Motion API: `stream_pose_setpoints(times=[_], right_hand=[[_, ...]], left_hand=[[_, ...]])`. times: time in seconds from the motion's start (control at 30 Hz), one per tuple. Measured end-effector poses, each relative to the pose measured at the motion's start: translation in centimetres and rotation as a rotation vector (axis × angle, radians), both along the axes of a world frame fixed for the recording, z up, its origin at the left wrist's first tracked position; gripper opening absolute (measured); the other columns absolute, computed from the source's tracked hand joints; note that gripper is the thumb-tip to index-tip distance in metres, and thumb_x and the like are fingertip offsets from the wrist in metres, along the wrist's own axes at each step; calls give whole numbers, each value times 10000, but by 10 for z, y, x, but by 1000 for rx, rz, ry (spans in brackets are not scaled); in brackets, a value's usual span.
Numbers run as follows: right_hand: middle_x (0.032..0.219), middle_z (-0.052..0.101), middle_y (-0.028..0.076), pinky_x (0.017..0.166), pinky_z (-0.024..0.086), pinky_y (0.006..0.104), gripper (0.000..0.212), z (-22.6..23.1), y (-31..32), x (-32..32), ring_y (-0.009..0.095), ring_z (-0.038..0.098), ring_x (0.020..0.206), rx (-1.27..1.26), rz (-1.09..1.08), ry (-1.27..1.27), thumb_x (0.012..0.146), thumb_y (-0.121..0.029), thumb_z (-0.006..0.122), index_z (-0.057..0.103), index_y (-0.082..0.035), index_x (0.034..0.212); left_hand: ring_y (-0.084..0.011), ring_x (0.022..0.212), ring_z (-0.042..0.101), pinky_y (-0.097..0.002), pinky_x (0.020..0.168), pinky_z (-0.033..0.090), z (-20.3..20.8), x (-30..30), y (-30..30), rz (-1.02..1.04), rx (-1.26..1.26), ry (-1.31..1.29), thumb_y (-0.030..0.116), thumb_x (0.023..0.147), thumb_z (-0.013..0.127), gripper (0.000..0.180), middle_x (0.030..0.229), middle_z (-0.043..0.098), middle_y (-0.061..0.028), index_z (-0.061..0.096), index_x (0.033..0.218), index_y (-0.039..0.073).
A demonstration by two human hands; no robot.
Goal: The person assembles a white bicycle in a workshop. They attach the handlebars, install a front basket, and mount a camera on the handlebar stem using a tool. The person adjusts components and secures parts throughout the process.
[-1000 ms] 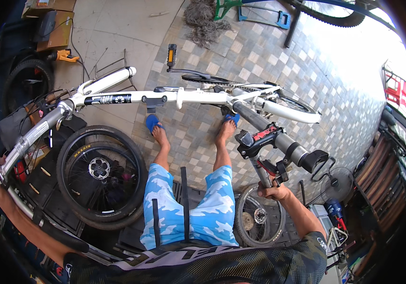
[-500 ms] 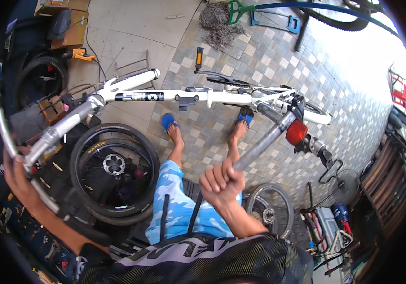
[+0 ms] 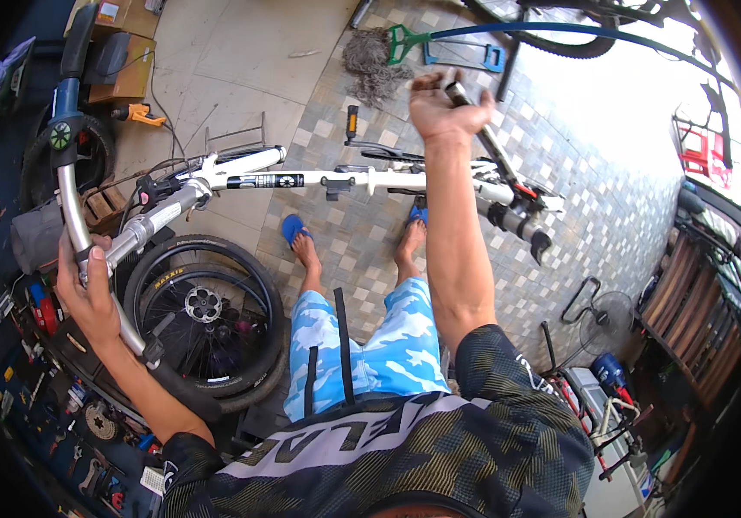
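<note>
A mop (image 3: 374,67) lies near a hacksaw (image 3: 493,59); a fan (image 3: 605,328) stands apart.

The bicycle frame (image 3: 401,180) stood crosswise before the person's feet (image 3: 306,250), with its handlebar (image 3: 75,207) at left. Nearer than the frame, left of the legs (image 3: 349,350), were the wheels (image 3: 204,304). Beyond it lay a mop (image 3: 375,65), and a saw (image 3: 494,58) to its right.

One wide fisheye view from the head, downward over bicycle (image 3: 403,180) and floor (image 3: 530,298).
</note>
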State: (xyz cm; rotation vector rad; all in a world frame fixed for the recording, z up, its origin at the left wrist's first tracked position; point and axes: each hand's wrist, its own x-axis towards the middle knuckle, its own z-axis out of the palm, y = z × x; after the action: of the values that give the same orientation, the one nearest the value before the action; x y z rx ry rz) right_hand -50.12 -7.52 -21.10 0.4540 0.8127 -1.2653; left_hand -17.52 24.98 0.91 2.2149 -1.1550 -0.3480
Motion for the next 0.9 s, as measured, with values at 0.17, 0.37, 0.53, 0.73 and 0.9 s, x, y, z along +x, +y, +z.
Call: stream_pose_setpoints(times=[0.17,0.37,0.53,0.73,0.9], right_hand=[[1265,476,175,882,451,464,797,-8,14,-22,298,510,1031,-171,569,187,896,-680,544,467,-93,1429],[1350,564,195,1036,420,415,934,12,-5,-22,271,515,1240,-683,1379,910,894,-641,636,344,-47,1553],[1328,629,189,1058,431,449,589,32,-26,6,339,516,1319,-1646,1850,2058,881,-445,706,625,-95,1347],[1206,716,42,1009,469,392,218,62,-49,-15,217,639,1149,-2327,2364,2423,898,-193,606,771,-99,1004],[1119,674,87,849,559,445,231,76,-68,-49,281,682,1038,-2233,2244,2183,898,-203,580,744,-86,1011]], left_hand=[[-178,936,625,-324,901,469,2,14,4,-5,40,-22,202,1018,556,402,986,671,-95,585,1317,-65],[-158,1000,644,-297,933,471,-8,36,9,4,34,-11,199,1030,577,390,1048,702,-120,590,1311,-72],[-129,970,638,-270,901,481,-14,40,9,21,-4,71,192,1020,608,417,1029,700,-93,578,1336,-79],[-120,923,633,-260,861,487,-17,39,2,-6,-6,69,208,1014,614,413,984,694,-71,600,1336,-49],[-197,965,667,-313,890,496,-24,34,0,77,-11,-36,272,991,649,436,1030,714,-107,628,1314,-19]])
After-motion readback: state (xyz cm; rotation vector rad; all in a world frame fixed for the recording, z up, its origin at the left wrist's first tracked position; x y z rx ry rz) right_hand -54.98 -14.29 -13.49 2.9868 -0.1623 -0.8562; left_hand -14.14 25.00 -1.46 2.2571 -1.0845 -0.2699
